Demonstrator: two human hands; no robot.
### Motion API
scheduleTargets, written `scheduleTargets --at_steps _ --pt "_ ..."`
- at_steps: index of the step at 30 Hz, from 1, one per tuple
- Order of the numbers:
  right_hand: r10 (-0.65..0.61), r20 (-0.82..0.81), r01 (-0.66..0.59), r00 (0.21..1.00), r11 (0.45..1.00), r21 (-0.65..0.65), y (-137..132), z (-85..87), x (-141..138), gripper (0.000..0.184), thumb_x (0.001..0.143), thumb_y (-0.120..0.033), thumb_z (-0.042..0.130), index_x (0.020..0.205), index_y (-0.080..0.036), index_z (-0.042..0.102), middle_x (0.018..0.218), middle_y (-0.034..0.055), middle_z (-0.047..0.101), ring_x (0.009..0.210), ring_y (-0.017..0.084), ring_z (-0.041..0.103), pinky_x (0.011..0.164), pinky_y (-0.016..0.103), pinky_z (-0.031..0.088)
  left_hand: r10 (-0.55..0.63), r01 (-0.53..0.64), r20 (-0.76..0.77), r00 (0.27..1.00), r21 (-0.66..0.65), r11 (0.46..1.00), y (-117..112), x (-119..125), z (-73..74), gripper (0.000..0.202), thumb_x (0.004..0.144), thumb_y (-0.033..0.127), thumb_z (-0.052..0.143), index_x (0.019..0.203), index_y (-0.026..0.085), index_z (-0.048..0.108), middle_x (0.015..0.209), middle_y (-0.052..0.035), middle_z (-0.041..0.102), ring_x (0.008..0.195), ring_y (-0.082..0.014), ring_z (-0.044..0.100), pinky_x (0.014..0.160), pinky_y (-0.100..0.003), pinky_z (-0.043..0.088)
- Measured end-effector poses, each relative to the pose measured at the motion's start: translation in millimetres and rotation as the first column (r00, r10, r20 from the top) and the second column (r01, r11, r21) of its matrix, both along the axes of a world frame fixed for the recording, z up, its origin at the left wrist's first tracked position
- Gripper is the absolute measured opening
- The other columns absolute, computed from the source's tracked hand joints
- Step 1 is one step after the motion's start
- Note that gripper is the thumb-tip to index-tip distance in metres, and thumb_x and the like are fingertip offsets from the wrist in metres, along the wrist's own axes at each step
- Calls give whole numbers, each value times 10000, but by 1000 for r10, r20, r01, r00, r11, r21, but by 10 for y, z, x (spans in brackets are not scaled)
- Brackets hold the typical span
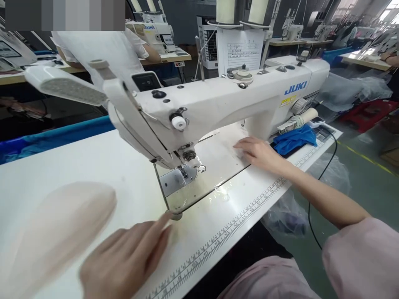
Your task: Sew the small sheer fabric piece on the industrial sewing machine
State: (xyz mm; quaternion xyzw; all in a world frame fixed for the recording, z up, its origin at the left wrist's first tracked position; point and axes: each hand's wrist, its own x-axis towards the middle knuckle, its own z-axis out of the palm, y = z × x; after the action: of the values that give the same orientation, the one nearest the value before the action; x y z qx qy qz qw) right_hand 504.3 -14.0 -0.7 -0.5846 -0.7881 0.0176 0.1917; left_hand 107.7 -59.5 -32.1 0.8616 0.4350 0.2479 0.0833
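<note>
A white JUKI sewing machine [224, 99] stands on a white table [93, 166] with a ruler strip along its front edge. My right hand [257, 153] lies flat on the machine bed to the right of the needle, fingers stretched out, on what may be thin white material. My left hand [124, 259] hovers low at the near left, blurred by motion, fingers extended toward the edge of the needle plate [176, 180]. A pale beige piece of fabric [59, 232] lies blurred at the left of that hand.
A blue cloth [294, 139] and a thread roll [299, 120] sit behind my right hand. A lamp head [65, 85] juts out at upper left. Another person in white works at a far table [118, 54]. Plastic bags lie on the floor [358, 174] at right.
</note>
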Motion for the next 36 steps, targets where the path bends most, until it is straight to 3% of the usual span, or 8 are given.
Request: scheduleTargets --at_steps 3,6,9,15,20,28,32,36 --pt "102 31 -104 994 991 83 -54 -51 -196 485 778 7 384 1177 -150 610 1228 115 621 1156 274 533 957 466 429 -80 89 -61 995 156 984 -45 674 132 473 855 316 581 1301 451 503 920 -20 723 780 -259 684 638 -380 532" --pt "454 -75 -449 888 891 76 -250 -20 -483 503 789 62 329 1139 -155 619 1184 100 645 1120 215 567 963 421 449 15 -15 21 1000 4 1000 -49 1093 131 532 821 499 594 1305 345 436 1168 -63 651 929 -278 675 598 -361 548" --pt "569 -413 -614 711 788 28 -466 87 -725 452 810 23 380 1167 -158 589 1223 104 608 1105 156 579 874 299 513 68 -52 123 990 -124 991 -75 1236 93 616 747 572 642 1251 299 417 1187 -90 619 993 -298 654 688 -408 564" --pt "192 -891 -520 412 852 -57 -480 184 -831 118 798 -141 633 905 -177 669 907 33 675 855 134 641 804 293 535 305 -149 307 902 -441 885 -249 1150 355 211 857 488 546 1017 350 556 883 -9 693 829 -233 680 557 -320 510" --pt "-183 -958 -690 222 664 -287 -353 83 -851 76 772 -227 693 818 -166 688 793 -8 673 662 97 636 715 287 547 197 -23 242 950 -575 818 -341 1076 528 412 902 564 397 727 321 681 550 12 579 466 -170 514 430 -301 412" --pt "-448 -885 -798 123 486 -357 -328 60 -918 197 819 -319 710 931 -178 632 504 -107 441 462 43 427 533 202 413 321 -34 344 882 -635 772 -357 1039 553 591 940 512 356 489 198 572 410 4 526 415 -124 523 445 -235 409" --pt "-399 -880 -775 258 458 -435 -363 76 -984 376 811 -432 702 1074 -184 602 796 -8 615 734 111 606 686 264 515 324 -91 305 896 -587 805 -353 1004 509 645 958 535 317 433 194 472 342 24 419 349 -87 412 392 -220 326" --pt "-364 -873 -809 324 371 -455 -471 50 -1132 513 751 -318 767 1198 -224 533 1028 27 625 901 156 645 758 321 565 270 -129 267 925 -447 885 -331 1028 463 601 956 521 351 463 187 427 378 48 333 367 -68 300 379 -226 231"
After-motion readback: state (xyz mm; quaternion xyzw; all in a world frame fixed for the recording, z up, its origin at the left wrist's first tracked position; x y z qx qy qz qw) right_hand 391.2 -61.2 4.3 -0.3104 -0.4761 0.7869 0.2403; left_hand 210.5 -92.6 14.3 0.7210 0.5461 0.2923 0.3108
